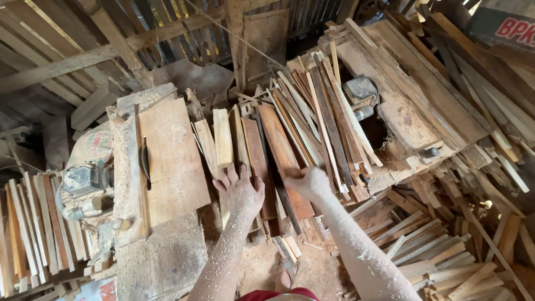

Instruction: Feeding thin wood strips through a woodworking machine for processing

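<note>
Two sawdust-covered hands on a stack of wooden boards beside a table saw.

Head view: the left hand (238, 189) lies flat, fingers spread, on a pale board (224, 136) — holding nothing. Just right of it, the right hand (310, 183) curls around the near end of a reddish board (281, 149). Left of both hands stands the saw table (173, 161); loose wooden strips (429, 251) lie heaped on the floor at right.

Plank stack (278, 145) lies right of saw table (173, 161), offcut pile (446, 251) farther right.
</note>
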